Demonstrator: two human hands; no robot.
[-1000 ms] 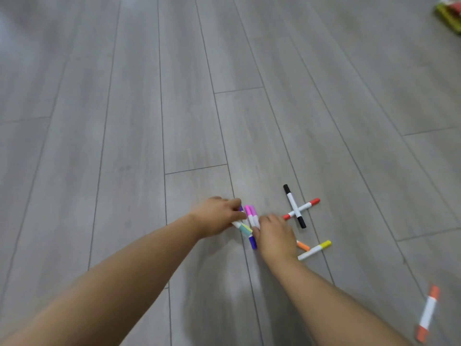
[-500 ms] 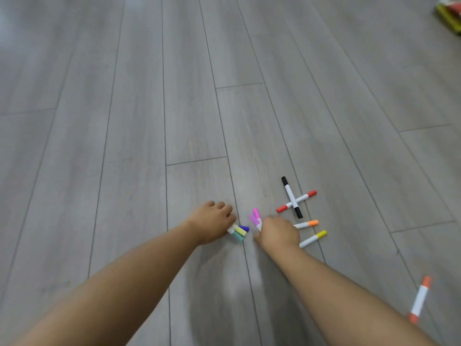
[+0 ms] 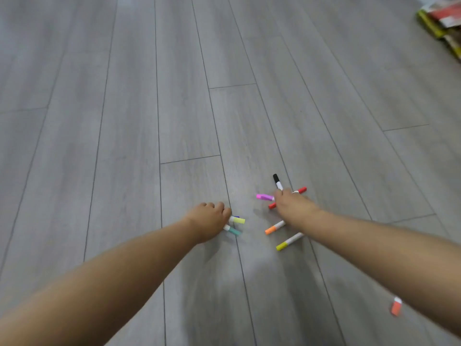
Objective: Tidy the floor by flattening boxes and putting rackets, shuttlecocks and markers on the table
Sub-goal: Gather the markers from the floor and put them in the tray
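My left hand [image 3: 208, 218] grips a small bunch of markers; their pale yellow [image 3: 238, 220], teal [image 3: 234, 231] and purple caps stick out to its right. My right hand [image 3: 290, 208] holds a pink marker [image 3: 264, 197] whose cap points left. This hand lies over the crossed black marker [image 3: 277, 181] and red marker [image 3: 300, 190] on the grey floor. An orange marker [image 3: 274, 227] and a yellow marker [image 3: 289, 241] lie just below my right wrist.
Another orange-capped marker [image 3: 396, 307] lies on the floor at the lower right, partly hidden by my right forearm. A pile of flat colourful boxes [image 3: 442, 20] sits in the far right corner. The grey plank floor [image 3: 149, 96] stretches ahead.
My right hand has moved up and to the right with the pink marker, onto the crossed black and red markers. My left hand keeps its bunch and has barely moved.
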